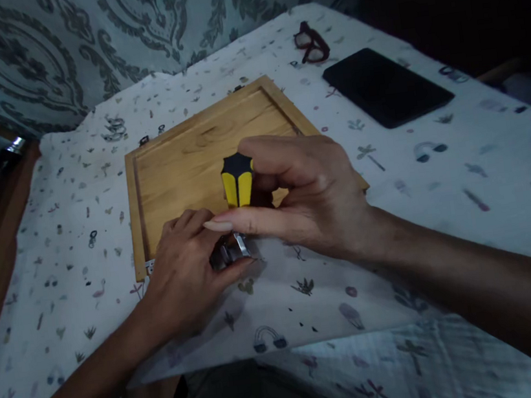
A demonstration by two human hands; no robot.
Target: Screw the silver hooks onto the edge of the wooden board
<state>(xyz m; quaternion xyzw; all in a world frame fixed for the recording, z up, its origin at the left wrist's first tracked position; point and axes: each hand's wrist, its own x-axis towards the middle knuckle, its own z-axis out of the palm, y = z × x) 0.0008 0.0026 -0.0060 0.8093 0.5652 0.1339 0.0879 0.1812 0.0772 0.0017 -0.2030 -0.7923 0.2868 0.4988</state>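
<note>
Yellow/blk handle (237,180) btwn R fingers (272,152)

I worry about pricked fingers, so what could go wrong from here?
The yellow-and-black tool in the right hand might slip and jab the left hand, whose thumb is close by. The shiny metal piece near that thumb could pinch it.

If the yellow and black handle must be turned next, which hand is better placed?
Probably the right hand: it grips the yellow and black handle. The left hand is lower, at the near edge of the wooden board, around a shiny metal part, so it seems better placed for steadying.
</note>
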